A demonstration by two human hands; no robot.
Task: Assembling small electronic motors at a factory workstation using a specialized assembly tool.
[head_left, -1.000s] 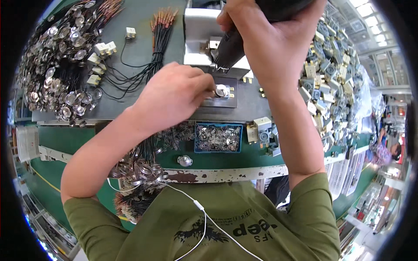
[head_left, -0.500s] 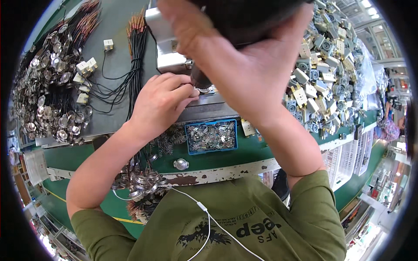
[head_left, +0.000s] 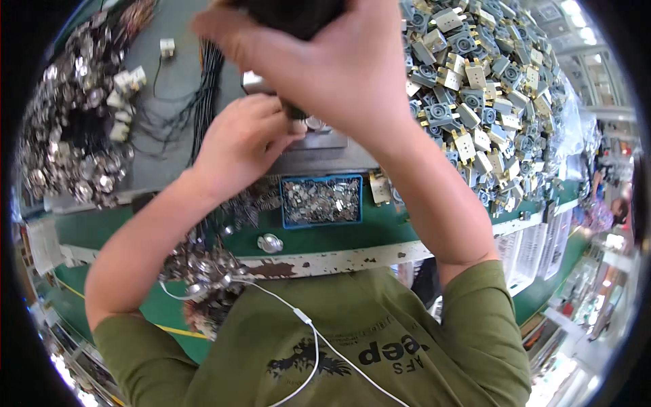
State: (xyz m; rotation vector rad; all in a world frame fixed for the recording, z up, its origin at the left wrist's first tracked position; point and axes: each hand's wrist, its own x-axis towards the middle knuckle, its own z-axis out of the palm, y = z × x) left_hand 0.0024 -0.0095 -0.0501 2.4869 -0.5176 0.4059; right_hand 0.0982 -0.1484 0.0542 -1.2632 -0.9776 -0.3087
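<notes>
My right hand (head_left: 339, 74), blurred, is wrapped round a black power screwdriver (head_left: 295, 15) at the top centre. Its dark lower end (head_left: 293, 110) points down beside the fingers of my left hand (head_left: 244, 132). Those fingers are bent and pressed together at a metal fixture (head_left: 329, 140) on the bench. A small round silver part (head_left: 314, 123) shows on the fixture, right by my left fingertips. What my left fingers pinch is hidden.
Grey-and-cream sockets (head_left: 475, 102) lie heaped at right. A blue tray (head_left: 322, 224) of small metal pieces stands near the front edge, beside a silver cup-shaped part (head_left: 270, 243). Silver lamp-holder-like cups (head_left: 81, 163) and bundled black wires (head_left: 209, 88) lie at left.
The view has shifted slightly. My right hand and the screwdriver have moved left and up in the picture. My left hand stays at the fixture.
</notes>
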